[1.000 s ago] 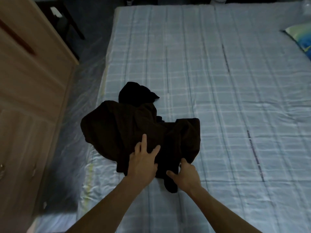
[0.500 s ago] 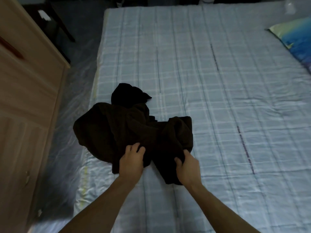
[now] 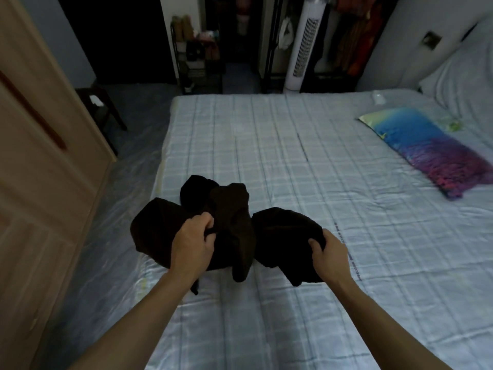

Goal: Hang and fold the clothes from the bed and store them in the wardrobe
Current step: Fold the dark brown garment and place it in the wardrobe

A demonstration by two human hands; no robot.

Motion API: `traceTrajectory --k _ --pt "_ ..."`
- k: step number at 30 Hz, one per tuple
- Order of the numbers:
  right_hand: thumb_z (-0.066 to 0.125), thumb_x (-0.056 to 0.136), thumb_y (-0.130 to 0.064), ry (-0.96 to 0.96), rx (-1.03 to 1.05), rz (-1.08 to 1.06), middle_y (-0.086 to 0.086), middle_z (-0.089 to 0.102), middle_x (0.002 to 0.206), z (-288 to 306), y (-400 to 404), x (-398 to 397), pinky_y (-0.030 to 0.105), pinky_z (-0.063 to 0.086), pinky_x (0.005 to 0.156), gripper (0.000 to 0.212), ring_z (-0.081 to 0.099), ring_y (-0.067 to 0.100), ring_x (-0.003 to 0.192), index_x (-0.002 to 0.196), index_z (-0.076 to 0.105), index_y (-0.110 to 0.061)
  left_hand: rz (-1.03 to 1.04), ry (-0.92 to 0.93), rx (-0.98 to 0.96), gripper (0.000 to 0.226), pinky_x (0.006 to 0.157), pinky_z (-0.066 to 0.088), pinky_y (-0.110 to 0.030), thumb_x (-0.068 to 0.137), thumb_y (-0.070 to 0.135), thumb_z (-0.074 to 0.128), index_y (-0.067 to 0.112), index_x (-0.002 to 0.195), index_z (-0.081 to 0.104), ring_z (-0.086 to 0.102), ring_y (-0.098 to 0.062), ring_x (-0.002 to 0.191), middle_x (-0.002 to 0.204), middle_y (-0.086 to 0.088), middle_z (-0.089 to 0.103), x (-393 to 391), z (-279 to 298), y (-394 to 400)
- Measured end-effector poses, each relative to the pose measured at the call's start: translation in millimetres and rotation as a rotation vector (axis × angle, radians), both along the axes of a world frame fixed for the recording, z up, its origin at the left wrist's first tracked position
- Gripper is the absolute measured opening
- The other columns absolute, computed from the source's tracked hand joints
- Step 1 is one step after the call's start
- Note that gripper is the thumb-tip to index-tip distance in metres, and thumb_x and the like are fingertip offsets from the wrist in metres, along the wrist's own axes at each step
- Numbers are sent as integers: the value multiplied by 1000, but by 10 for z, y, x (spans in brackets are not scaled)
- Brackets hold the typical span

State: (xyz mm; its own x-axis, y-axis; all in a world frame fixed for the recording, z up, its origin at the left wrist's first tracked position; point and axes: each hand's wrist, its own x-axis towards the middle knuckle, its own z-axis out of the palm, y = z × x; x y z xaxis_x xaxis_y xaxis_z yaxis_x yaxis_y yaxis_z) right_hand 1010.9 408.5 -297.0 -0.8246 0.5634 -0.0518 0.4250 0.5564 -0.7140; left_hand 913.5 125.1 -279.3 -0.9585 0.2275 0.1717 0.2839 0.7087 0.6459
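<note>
A crumpled dark brown garment (image 3: pixel 234 228) sits bunched at the near left corner of the bed (image 3: pixel 320 169), partly lifted off the checked sheet. My left hand (image 3: pixel 193 243) grips a fold of it on the left side. My right hand (image 3: pixel 329 249) grips its right edge, with cloth hanging below the fingers. A second, blacker piece of clothing (image 3: pixel 193 189) lies just behind the garment. The wooden wardrobe (image 3: pixel 40 156) stands along the left, its doors closed.
A blue and purple pillow (image 3: pixel 426 148) lies at the bed's right side. Beyond the bed stand a white tower fan (image 3: pixel 304 44), a shoe rack (image 3: pixel 198 54) and hanging clothes (image 3: pixel 357 30). A dark stool (image 3: pixel 101 108) stands by the wardrobe.
Both hands have closed on the garment and raised it off the sheet, pulling its two sides apart. My head has tilted up, bringing the far end of the room into view.
</note>
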Motion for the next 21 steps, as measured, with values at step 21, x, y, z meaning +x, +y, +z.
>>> traceTrajectory --k 21 --pt "67 88 -9 622 228 139 -15 71 90 1445 709 2562 3 41 76 22 65 0 82 104 72 -23 -49 194 278 30 61 44 -17 85 16 73 24 73 47 55 -11 64 70 7 56 2528 1689 1079"
